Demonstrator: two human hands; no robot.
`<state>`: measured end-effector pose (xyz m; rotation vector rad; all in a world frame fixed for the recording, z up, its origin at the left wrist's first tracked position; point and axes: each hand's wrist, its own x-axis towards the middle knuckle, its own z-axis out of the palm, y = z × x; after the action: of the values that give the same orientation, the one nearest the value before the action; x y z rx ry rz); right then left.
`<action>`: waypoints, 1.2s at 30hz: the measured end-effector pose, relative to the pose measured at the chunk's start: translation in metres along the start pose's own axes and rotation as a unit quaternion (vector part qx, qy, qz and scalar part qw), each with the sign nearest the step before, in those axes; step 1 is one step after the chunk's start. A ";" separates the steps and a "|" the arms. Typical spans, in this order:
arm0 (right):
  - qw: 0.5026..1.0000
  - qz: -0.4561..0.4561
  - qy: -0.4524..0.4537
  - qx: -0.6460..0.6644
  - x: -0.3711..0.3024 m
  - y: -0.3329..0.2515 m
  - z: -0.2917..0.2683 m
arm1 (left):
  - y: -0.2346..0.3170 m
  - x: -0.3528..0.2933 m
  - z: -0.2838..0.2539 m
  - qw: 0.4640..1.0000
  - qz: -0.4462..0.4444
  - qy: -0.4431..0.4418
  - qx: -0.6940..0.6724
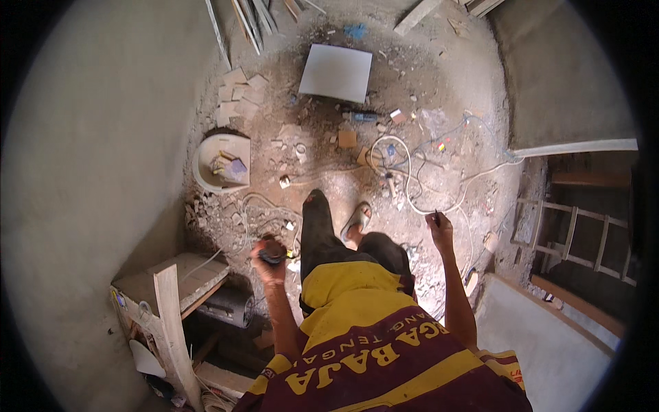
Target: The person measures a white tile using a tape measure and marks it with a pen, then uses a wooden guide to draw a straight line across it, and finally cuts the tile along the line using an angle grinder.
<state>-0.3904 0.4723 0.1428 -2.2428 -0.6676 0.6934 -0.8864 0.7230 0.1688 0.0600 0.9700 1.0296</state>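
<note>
My left hand (266,269) is held out beside my left knee, its fingers closed round a dark, rounded tool (273,251) with reddish parts. Its exact kind is too small to tell. On the other side, my right hand (441,232) is raised past my right knee with the fingers pinched together. A small dark tip shows at those fingers, but I cannot make out what it is. Just beyond the right hand, a pale cable (410,185) loops across the dusty floor.
A white basin (241,154) with items inside stands by the left wall. Ahead lies a pale square panel (336,72) amid rubble and broken tiles. A rough wooden bench (185,278) is at lower left. To the right, a wooden ladder (573,233) lies beyond a low wall (542,329).
</note>
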 end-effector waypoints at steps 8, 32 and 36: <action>0.961 -0.094 -0.238 0.108 0.138 -0.216 0.011 | -0.106 0.057 0.277 0.858 -0.026 -0.282 0.428; 0.947 0.047 -0.318 0.021 0.744 -0.404 -0.024 | -0.140 0.475 0.670 0.712 -0.017 -0.253 0.655; 0.940 0.000 -0.341 0.027 0.909 -0.416 -0.033 | -0.164 0.536 0.696 0.746 0.001 -0.135 0.652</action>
<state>0.1820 1.2894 0.2086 -1.9262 -0.9520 1.4971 -0.1994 1.2947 0.1630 1.3410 1.2435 0.1366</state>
